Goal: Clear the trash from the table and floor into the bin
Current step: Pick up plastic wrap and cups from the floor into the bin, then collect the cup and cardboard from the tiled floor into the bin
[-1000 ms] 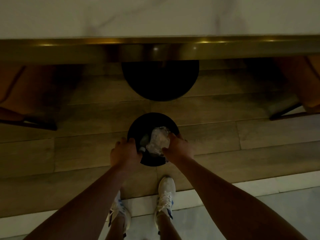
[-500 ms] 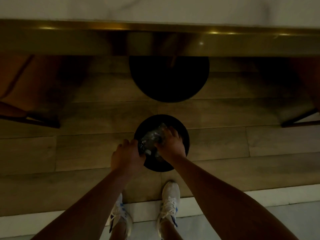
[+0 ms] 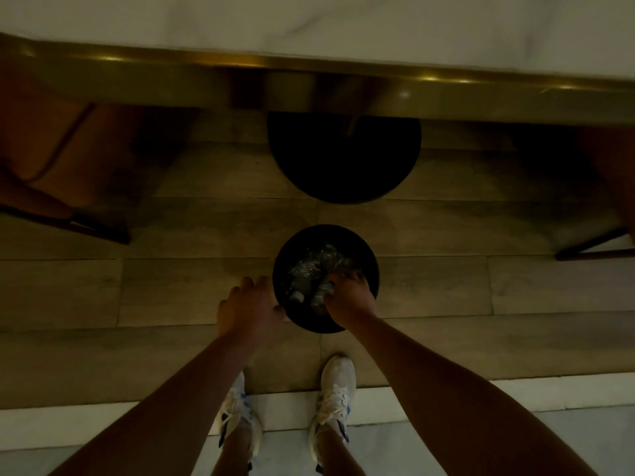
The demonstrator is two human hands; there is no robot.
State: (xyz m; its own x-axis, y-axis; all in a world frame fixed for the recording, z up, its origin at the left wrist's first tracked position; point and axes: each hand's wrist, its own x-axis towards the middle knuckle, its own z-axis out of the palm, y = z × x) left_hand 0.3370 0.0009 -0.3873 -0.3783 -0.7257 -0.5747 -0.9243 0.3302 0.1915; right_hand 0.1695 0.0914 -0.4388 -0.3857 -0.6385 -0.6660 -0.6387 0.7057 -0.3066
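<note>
1. Crinkled clear plastic [image 3: 318, 266] fills a small black bin [image 3: 369, 266] on a wood-plank floor [image 3: 171, 290], just short of a dark round table base [image 3: 343, 159] under a brass-edged marble table [image 3: 309, 22].
2. A person's right hand [image 3: 347, 295] is inside the bin's mouth, fingers curled down onto the plastic, apparently pressing it in; whether it grips a piece cannot be told in the dim light.
3. The left hand [image 3: 247, 309] is loosely spread, empty, its thumb at the bin's near-left rim.
4. Risk: springy plastic could rebound and spill over the rim once the pressing hand lifts.
5. Risk: an off-centre push on so light a bin, steadied only at one side, could tip or skid it across the smooth planks.
6. Risk: film clinging to the fingers could be dragged back out.
</note>
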